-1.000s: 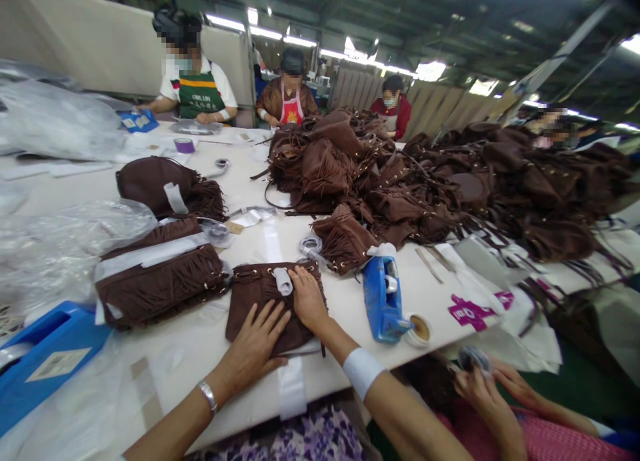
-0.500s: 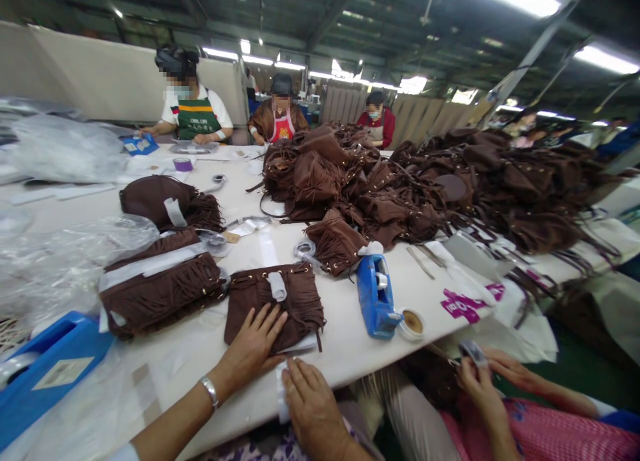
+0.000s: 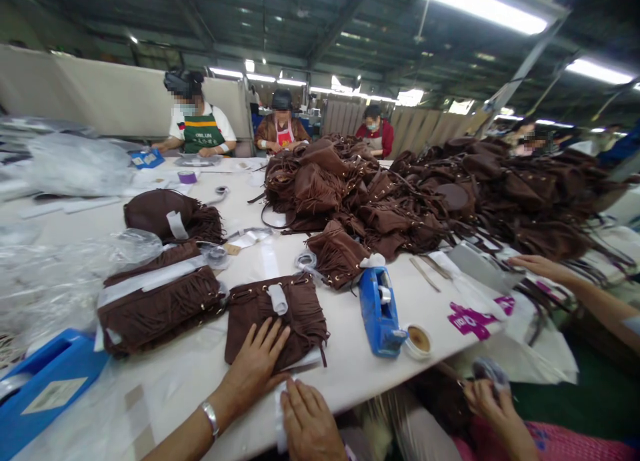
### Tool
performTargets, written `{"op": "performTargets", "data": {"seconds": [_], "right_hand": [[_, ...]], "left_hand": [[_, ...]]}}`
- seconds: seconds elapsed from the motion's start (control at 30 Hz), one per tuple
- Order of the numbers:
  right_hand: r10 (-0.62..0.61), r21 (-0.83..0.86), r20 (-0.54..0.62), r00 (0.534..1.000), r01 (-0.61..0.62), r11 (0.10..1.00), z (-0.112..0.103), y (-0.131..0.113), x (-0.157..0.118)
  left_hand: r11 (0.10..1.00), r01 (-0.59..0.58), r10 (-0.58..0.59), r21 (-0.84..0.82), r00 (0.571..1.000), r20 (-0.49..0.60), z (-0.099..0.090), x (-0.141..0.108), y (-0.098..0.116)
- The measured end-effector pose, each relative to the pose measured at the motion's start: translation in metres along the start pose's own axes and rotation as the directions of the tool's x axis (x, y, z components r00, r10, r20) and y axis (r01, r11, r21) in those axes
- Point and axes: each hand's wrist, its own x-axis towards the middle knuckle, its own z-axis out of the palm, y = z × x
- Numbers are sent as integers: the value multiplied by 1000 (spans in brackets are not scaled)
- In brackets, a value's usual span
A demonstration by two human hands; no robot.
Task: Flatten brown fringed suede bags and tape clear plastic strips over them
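My left hand, with a silver bangle at the wrist, lies flat on a dark brown fringed bag, fingers spread. The bag has gold eyelets along its top edge and a white paper wrap around a part near the top. White sheet material shows under its lower right side. At the table's front edge my right hand has its fingers together over a white paper strip; its thumb is hidden.
Left are a wrapped fringed bag, another brown bag, clear plastic bags and a blue tape dispenser. Right stand another blue dispenser and a tape roll. Behind lies a bag heap. A co-worker's hand is nearby.
My hands stay in nearly the same places on the bag and the white strip. The view has tilted slightly up. At right, the co-worker's one hand has reached out over the table.
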Motion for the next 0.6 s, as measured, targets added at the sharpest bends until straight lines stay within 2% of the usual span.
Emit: {"op": "performTargets", "data": {"seconds": [0.07,0.17,0.27,0.33,0.4,0.47,0.6], "right_hand": [[21,31,-28,999,-21,999,0,1,0],[26,127,31,999,-30,992,-14,4,7],[35,211,116,993,-59,976,-37,17,32],[126,231,156,980,-160,960,-45,29,55],[252,220,170,953,-286,933,-41,41,78],[343,188,176,923,-373,908,-28,49,96],[448,63,242,861,-474,878,-7,65,105]], "left_hand": [[1000,-11,11,-18,1000,11,-1,0,-3],[998,1,1,-58,999,35,-5,0,-4],[993,26,-22,-114,999,31,-11,-1,-3],[986,33,-29,-164,999,28,-16,-1,-2],[974,52,-47,-221,999,25,-19,-2,-1],[956,99,-100,-276,995,8,-18,-2,1],[918,197,-229,-344,972,-54,-11,-1,3]]}}
